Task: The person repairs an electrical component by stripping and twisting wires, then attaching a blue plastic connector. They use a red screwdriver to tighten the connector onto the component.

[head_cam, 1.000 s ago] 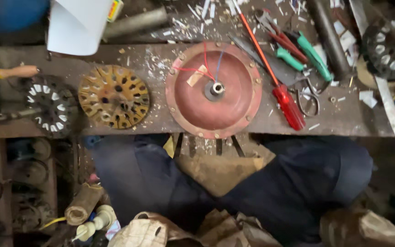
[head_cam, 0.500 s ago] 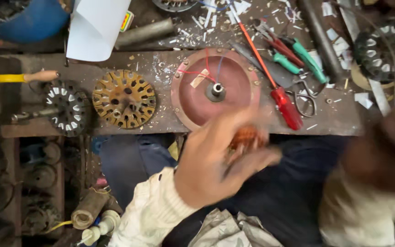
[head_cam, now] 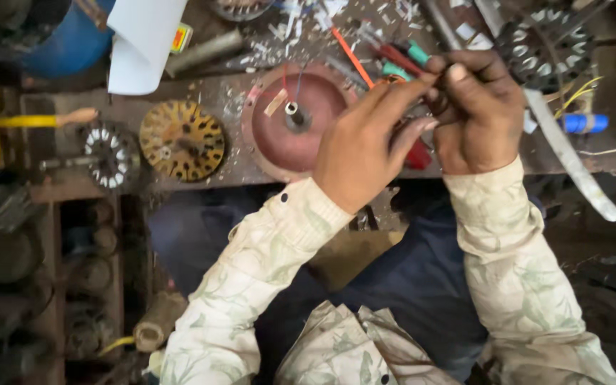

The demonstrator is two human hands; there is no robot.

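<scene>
Both hands raised, fingers pinched together

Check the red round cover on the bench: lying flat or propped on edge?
Flat. The red round cover shows its full circular face up, centre hub pointing at the camera, beside the yellow slotted disc.

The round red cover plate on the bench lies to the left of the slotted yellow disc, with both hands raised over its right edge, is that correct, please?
Not quite. The head view shows the red cover plate to the right of the yellow disc, not the left. The left hand and right hand are indeed over its right edge.
</scene>
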